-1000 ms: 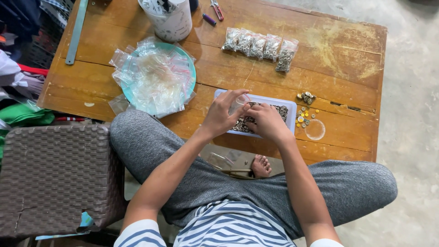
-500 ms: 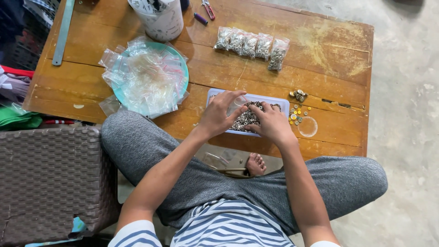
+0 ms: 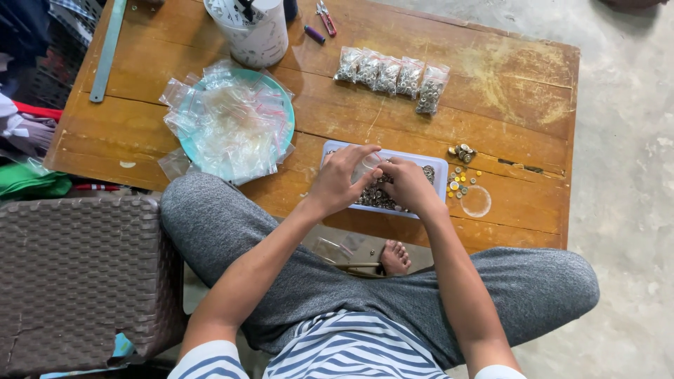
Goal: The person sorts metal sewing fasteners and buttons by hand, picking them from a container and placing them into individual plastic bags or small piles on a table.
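Seated person, striped shirt [image 3: 351, 351] nearest the camera, grey trousers [image 3: 393, 295] with knees spread wide, one bare foot [image 3: 395, 257] showing on the floor under the surface edge. Dark woven basket [image 3: 81, 277] just beside the left knee. Both forearms reach forward to a shallow white tray [image 3: 439, 168] at the near edge of the wooden surface [image 3: 519, 91]. Tray holds a heap of small metal pieces [image 3: 379, 196]. Left hand [image 3: 340, 179] and right hand [image 3: 407, 186] meet over the tray, fingers curled in, together pinching a small clear bag [image 3: 366, 167] between them; whether any pieces are in the fingers cannot be told. Just right of the tray: scattered small gold and silver pieces [image 3: 460, 179] and a clear round lid [image 3: 477, 201]. Left of the tray: a teal plate [image 3: 284, 116] heaped with empty clear zip bags [image 3: 228, 126], some spilling onto the wood. Farther back, a row of filled small bags [image 3: 390, 76] lying side by side, each with metal pieces inside. At the far edge: a white bucket [image 3: 254, 35], small red-handled pliers [image 3: 326, 17], a purple pen-like item [image 3: 314, 34], and a long metal ruler [image 3: 107, 49] along the left side. Coloured cloth [image 3: 28, 179] off the left edge.
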